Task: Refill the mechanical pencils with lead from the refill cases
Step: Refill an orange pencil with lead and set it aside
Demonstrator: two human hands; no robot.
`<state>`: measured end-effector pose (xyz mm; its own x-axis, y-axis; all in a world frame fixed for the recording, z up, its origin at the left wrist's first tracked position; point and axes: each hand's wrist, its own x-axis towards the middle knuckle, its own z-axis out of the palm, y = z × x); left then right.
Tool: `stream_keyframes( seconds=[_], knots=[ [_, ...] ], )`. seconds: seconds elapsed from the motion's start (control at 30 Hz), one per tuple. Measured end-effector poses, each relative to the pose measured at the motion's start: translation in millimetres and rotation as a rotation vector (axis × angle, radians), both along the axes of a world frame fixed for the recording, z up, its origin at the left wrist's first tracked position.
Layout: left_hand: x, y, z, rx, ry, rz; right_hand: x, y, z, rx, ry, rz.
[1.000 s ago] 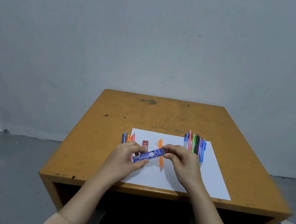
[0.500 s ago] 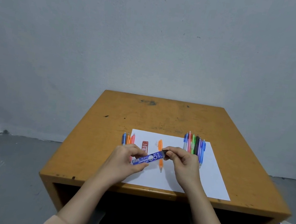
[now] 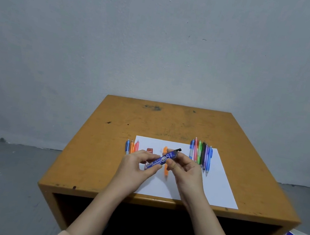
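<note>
Now pinching the blue lead case [image 3: 162,159] at both ends above the white paper [image 3: 220,187]: left hand [image 3: 136,167] curled round the near-left end, right hand [image 3: 186,172] gripping the far-right half, just short of the black cap [image 3: 179,150]. Lying slantwise between the two hands, long axis running from near-left to far-right, cap pointing away toward the row of pencils [image 3: 200,156]. Held over an orange pencil [image 3: 165,172] on the paper, a red case [image 3: 150,150] just beyond the left hand.
</note>
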<state>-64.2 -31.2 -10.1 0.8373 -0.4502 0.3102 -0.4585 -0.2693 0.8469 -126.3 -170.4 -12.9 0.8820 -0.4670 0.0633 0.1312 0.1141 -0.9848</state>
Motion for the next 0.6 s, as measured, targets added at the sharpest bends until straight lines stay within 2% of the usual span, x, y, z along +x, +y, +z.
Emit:
stream_keyframes(
  seconds=[0.1,0.2,0.3,0.47,0.6],
  knots=[
    [-2.1,-2.8,2.3,-0.044,0.078,0.068,-1.1,-2.8,8.1,-0.035,-0.053,-0.045],
    [-4.7,-5.1,8.1,-0.198,0.244,0.108,-0.9,-7.0,17.3,-0.161,-0.077,-0.094],
    [-8.7,-7.0,15.4,-0.352,0.419,0.079,-1.1,-11.7,23.8,-0.417,-0.109,-0.066],
    [-12.0,-10.6,22.1,-0.488,0.642,0.043,3.7,-23.7,28.1,-0.862,-0.14,-0.031],
    [-18.4,-13.3,30.1,-0.574,0.79,-0.018,6.3,-27.9,26.0,-1.138,-0.288,-0.069]
  ],
)
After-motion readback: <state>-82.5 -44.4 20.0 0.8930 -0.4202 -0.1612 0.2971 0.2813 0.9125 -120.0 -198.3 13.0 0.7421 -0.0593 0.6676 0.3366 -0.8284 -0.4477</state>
